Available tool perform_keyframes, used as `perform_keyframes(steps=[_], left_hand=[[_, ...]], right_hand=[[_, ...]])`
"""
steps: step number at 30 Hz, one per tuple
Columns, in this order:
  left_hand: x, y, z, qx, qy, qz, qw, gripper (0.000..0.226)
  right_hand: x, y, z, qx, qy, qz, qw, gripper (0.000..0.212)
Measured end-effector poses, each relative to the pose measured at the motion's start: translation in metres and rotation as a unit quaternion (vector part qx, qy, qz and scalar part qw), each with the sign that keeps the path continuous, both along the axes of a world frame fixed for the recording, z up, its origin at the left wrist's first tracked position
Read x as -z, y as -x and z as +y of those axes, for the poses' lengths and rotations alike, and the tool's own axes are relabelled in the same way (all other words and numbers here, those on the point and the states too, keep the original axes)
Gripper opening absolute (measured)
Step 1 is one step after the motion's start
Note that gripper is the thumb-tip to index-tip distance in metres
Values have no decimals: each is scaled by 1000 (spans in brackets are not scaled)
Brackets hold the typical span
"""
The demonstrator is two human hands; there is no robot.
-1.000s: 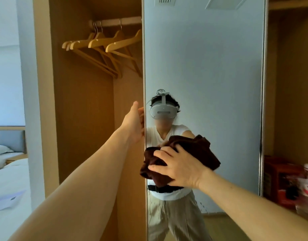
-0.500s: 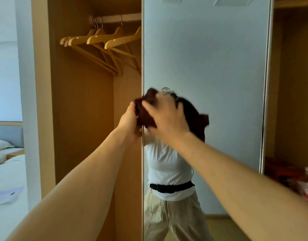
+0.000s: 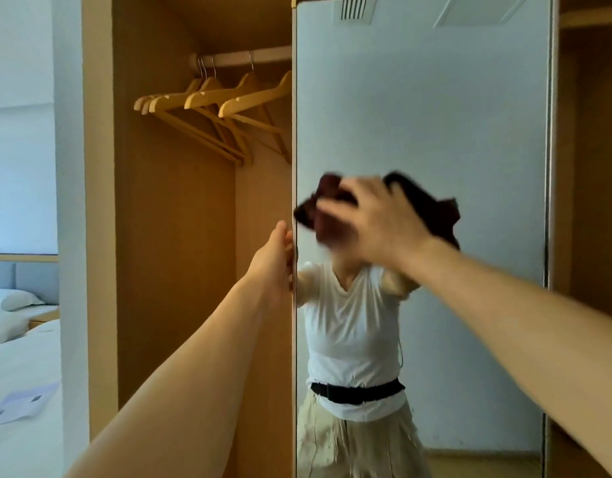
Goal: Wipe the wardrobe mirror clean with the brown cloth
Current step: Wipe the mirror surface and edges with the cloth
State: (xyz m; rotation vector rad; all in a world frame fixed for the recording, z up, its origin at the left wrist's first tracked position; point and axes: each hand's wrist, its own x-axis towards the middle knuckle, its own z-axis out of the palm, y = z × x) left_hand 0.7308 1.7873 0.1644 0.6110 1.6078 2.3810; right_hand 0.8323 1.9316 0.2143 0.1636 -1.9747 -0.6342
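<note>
The brown cloth (image 3: 318,219) is smeared by motion, so you cannot make out its folds. Your right hand (image 3: 377,225) covers the middle of it, and only dark ends stick out to the left of and above your fingers. The dark shape to the right of the hand blends with its reflection, and you cannot tell cloth from image there. The cloth sits against the wardrobe mirror (image 3: 435,115) at about mid-height, near its left edge. The mirror's lower end is cut off by the frame.

Half a second ago the cloth was right against that left edge, touching your left hand (image 3: 273,260). It has since slid to the right and stands clear of the hand. The mirror's top left corner has also come into view.

Your right hand presses the bunched cloth to the glass with its fingers bent over the wad, gripping it. Your left hand holds the mirror's left edge. Its fingers go round the edge out of sight, and only the back of the hand shows.

To the left, the open wardrobe (image 3: 173,236) has wooden hangers (image 3: 222,101) on a rail (image 3: 242,58). Further left is a bed (image 3: 22,367) with a paper (image 3: 20,403) on it.
</note>
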Motion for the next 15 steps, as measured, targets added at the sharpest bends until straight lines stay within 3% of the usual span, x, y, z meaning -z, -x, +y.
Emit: perform_keyframes(steps=[3,7,9,12,15], left_hand=[[4,5,-1,-3,0,-5,1000,49],[4,1,-2,11,-8,2,1000,39],[3,-5,-1,16,-24,-2,1000,37],[-1,-16,-2,-6,-23,-7,1000,47],[-3,-15,-2,-16,-5,-7,1000,39]], right_hand=[[-40,3,0,28,71,71,995,65],[5,11,-8,0,95,104,990,69],[54,12,-10,-26,43,62,997,74],[124,6,-7,-36,-82,-84,992,75],[134,2,3,-60,-176,-166,969,65]])
